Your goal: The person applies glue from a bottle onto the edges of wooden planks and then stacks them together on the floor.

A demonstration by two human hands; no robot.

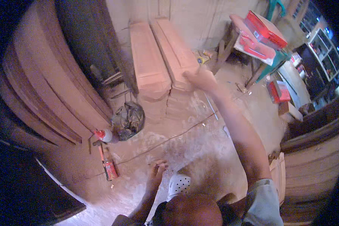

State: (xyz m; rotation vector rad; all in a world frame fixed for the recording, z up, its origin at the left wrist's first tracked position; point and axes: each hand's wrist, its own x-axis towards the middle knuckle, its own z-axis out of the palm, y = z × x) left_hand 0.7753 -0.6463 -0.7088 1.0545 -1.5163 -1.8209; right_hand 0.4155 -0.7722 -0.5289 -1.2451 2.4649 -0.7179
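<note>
Two long reddish-brown wooden boards lie side by side on the floor against the wall: the left board (148, 56) and the right board (174, 47). Their near ends rest on a stack of wood (179, 101). My right arm stretches far forward, and my right hand (202, 79) grips the near right edge of the right board; some of its fingers are hidden. Low in front of me, my left hand (157, 173) hangs over the floor, fingers loosely bent and apart, with nothing in it. A white clog with holes (180, 184) shows beside it.
At left lie a black plastic bag (128, 119), a white bottle with a red cap (104, 135), a hammer (103, 160) and a red-labelled bottle (110, 167). Tall curved wooden panels (52, 75) lean there. A red box (265, 30) sits on a chair at far right.
</note>
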